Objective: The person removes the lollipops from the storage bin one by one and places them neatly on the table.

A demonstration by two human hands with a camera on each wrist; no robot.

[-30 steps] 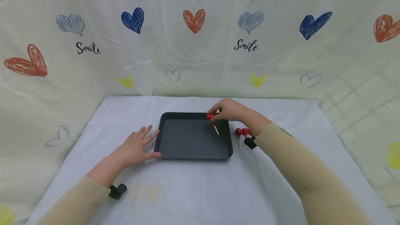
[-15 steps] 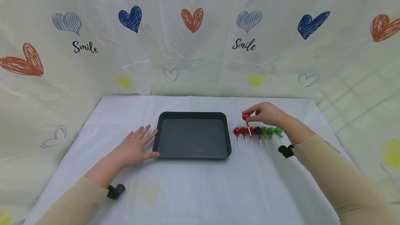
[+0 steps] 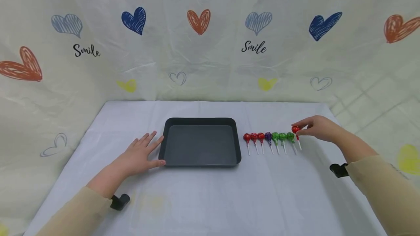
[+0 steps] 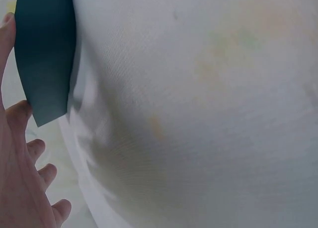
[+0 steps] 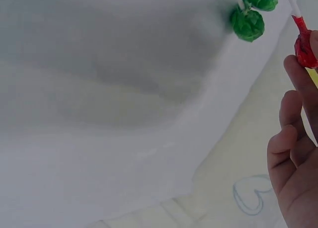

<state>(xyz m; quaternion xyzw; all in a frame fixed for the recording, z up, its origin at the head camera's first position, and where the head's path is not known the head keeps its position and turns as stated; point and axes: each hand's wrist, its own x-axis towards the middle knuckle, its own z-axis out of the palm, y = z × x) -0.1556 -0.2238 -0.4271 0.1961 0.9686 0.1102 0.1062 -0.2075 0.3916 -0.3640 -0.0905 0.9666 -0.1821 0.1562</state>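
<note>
Between thumb and fingers my right hand (image 3: 319, 128) pinches a red lollipop (image 3: 295, 130) by its wrapped head, stick pointing down, at the right end of a row of lollipops. In the right wrist view the same red lollipop (image 5: 305, 49) shows at the fingertips, near two green lollipops (image 5: 247, 25). The row holds red lollipops (image 3: 254, 137), a purple lollipop (image 3: 268, 136) and green lollipops (image 3: 282, 137), side by side with sticks toward me. My left hand (image 3: 139, 156) lies with fingers spread, touching the left edge of a dark grey baking tray (image 3: 201, 145).
A white cloth (image 3: 210, 199) covers the table. Behind it hangs a pale backdrop (image 3: 216, 65) printed with hearts and "Smile". Dark wrist straps with cameras (image 3: 120, 202) sit at both cuffs.
My right hand has carried the red lollipop from over the tray rightward, past the row, to its right end. More of the row is now uncovered. The left hand stays at the tray.
</note>
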